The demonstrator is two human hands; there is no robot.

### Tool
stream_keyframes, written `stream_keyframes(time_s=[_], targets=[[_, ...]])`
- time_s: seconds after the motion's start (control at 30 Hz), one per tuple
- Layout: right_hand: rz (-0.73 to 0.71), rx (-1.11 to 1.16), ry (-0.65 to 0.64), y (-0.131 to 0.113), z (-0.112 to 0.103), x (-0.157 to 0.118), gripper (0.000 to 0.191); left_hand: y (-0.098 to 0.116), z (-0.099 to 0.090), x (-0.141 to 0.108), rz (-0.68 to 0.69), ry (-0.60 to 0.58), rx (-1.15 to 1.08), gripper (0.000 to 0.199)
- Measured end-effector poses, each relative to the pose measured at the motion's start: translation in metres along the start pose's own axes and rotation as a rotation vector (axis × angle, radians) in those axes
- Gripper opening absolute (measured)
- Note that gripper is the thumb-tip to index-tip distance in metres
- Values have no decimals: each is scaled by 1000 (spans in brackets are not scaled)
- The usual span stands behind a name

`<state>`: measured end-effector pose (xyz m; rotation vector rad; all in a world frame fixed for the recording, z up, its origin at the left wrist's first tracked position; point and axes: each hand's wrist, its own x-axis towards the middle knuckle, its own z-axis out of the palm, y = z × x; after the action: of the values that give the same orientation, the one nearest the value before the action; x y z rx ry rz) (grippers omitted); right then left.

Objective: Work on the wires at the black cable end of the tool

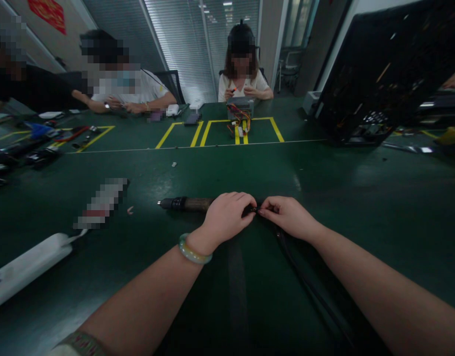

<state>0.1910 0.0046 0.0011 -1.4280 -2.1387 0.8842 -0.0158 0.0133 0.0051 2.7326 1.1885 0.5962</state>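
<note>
left hand and right hand meet close together over the middle of the green table. the left one is curled palm-down over a brown and black rod-shaped tool, thumb and fingers closed around its right part. the right one pinches, thumb against fingers, at a small dark end piece in the narrow gap between the hands; its exact shape is too dark to tell. the tool lies crosswise, its black tapered end with metal tips pointing left. a black cable runs from beneath the right hand toward the near right. a pale green and yellow bracelet rings the left wrist.

left of the tool lie a small pale scrap and a blurred-out flat slab, joined by a short white lead to a long white casing at the near left. beyond them, yellow tape marks boxes on the table's far part, where a grey metal box with coloured wires sits before a seated person. a large black computer case leans at the far right.
</note>
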Motion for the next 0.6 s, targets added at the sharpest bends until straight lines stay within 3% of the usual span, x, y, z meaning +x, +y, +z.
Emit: stream_keyframes(time_s=[0.6], targets=[[0, -47, 0, -3, -1, -1, 13, 0, -1, 1, 9, -22, 10, 10]])
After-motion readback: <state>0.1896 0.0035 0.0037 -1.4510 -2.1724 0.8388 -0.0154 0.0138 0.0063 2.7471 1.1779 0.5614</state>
